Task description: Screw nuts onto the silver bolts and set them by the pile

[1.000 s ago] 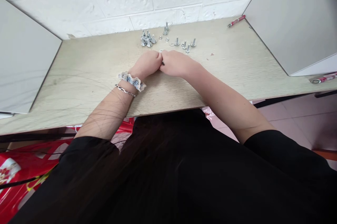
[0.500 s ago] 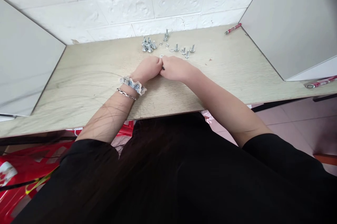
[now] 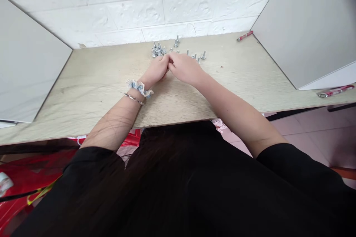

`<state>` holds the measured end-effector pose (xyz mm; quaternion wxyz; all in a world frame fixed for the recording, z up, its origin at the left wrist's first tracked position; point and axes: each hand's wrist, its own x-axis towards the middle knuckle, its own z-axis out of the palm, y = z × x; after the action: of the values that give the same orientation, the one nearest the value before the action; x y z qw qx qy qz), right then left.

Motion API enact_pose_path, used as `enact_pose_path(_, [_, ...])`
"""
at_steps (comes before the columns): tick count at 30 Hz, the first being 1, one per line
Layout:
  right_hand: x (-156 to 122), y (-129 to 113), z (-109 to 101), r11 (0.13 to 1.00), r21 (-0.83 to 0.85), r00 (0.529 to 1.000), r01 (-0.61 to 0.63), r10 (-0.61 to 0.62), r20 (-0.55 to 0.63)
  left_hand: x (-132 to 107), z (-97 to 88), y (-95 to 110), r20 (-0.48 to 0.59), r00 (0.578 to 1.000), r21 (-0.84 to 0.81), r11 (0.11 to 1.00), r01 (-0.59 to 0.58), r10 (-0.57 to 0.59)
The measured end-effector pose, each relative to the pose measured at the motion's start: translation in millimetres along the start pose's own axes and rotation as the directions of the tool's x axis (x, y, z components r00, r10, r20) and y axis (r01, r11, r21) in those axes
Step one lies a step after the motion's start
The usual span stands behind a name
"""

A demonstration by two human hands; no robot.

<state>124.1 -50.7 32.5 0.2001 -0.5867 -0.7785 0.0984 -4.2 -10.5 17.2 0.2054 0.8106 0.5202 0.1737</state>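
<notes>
My left hand (image 3: 157,69) and my right hand (image 3: 184,68) meet at the fingertips above the wooden tabletop (image 3: 178,107). Both are closed, and the backs of the hands hide whatever the fingers pinch. Behind my left hand stands a cluster of metal bolts (image 3: 158,49), with washers at their heads. More bolts (image 3: 203,55) stand heads down just beyond my right hand, which covers part of them. Two bolts (image 3: 176,42) stand close to the wall, and small nuts (image 3: 177,51) lie in front of them.
A white brick-patterned wall (image 3: 133,14) closes off the back. Grey-white panels (image 3: 303,33) stand at both sides. One red pen-like object (image 3: 244,36) lies by the right panel, another (image 3: 336,91) near the table's right edge. Red plastic stools (image 3: 36,170) are below left.
Both hands have risen a little and shifted toward the bolts, and now cover more of those on the right. The fingers stay pressed together. The view has tilted slightly.
</notes>
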Motion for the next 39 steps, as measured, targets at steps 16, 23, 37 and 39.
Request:
enact_pose_path(16, [-1.0,-2.3,-4.0,1.0,0.023,0.998,-0.006,0.007,-0.056,-6.0,-12.0,12.5,0.097,0.98,-0.364,0.91,0.2,-0.176])
enact_pose_path(23, [3.1,4.5,-2.9,0.995,-0.001,0.995,0.098,-0.098,0.022,-3.1,-18.4,2.2,0.293,0.953,-0.411,0.891,0.194,-0.072])
enact_pose_path(37, [3.7,3.3,-7.1,0.997,0.017,0.997,0.074,-0.074,-0.008,-3.3,-22.5,3.6,0.268,0.963,-0.363,0.927,0.089,0.013])
enact_pose_path(39, [4.0,3.2,-7.7,0.995,0.035,0.995,0.095,-0.096,0.012,-5.1,-27.5,4.6,0.291,0.956,-0.361,0.928,0.092,0.018])
